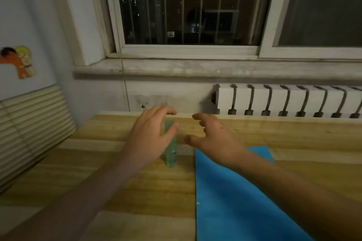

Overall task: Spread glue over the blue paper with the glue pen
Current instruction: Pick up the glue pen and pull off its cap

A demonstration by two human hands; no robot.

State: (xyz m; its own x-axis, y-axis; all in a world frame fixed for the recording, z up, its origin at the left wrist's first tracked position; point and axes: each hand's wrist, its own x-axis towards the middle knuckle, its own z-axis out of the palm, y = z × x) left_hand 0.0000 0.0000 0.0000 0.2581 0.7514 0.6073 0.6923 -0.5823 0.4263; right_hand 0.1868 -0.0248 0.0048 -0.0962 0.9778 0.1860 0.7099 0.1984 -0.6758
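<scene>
Head view: glue pen upright inside the curled left grip, closure unclear; right grip splayed nearby.

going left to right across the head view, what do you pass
sticker → left hand → glue pen → right hand → radiator. The blue paper is left out, since it spreads under the right hand and arm.

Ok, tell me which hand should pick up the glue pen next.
Left. The left hand is cupped at the upright glue pen, thumb across it. The right hand hovers open beside it, above the far edge of the blue paper.
</scene>
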